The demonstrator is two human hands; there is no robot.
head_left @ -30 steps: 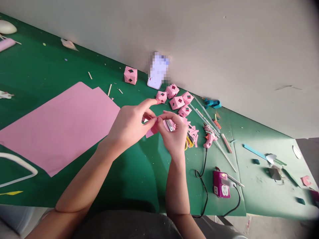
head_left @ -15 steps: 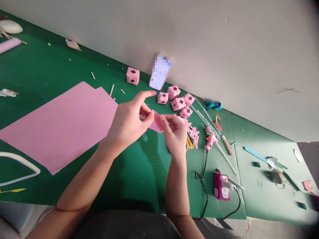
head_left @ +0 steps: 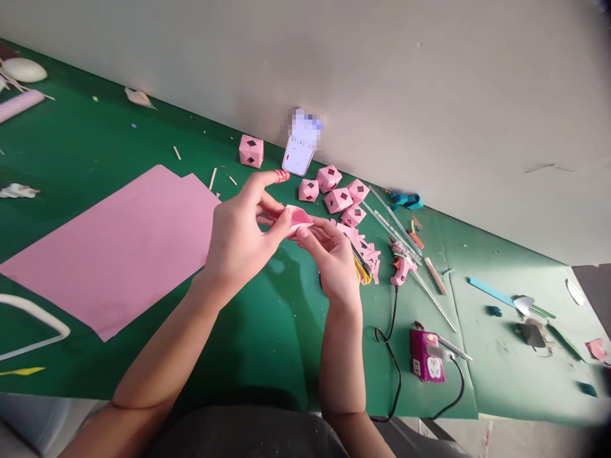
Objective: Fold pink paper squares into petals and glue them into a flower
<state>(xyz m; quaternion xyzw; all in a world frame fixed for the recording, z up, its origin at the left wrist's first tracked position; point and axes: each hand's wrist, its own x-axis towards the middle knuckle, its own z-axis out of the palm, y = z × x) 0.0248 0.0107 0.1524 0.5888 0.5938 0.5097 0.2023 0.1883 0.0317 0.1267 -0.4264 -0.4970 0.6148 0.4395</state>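
Between my two hands is a small piece of pink paper (head_left: 300, 218), bent upward into a curved fold. My left hand (head_left: 248, 232) pinches its left end between thumb and fingers, with the index finger raised clear of it. At the other end, the thumb and fingers of my right hand (head_left: 331, 254) close on the paper's lower edge. Beyond the hands lie several folded pink paper shapes with diamond holes (head_left: 338, 200). Pink paper strips (head_left: 370, 249) and yellow-handled scissors (head_left: 363, 273) lie just right of my right hand, partly hidden by it.
A large pink sheet (head_left: 114, 248) covers the left of the green table. A phone (head_left: 298, 156) leans on the wall. To the right are a pink glue gun (head_left: 402, 267) with a cord, clear glue sticks (head_left: 436, 302) and a purple power socket (head_left: 426, 356).
The pink paper has gone from a flatter, downward-hanging piece to a curled fold. My right fingers have shifted beneath it, and the view has tilted slightly.
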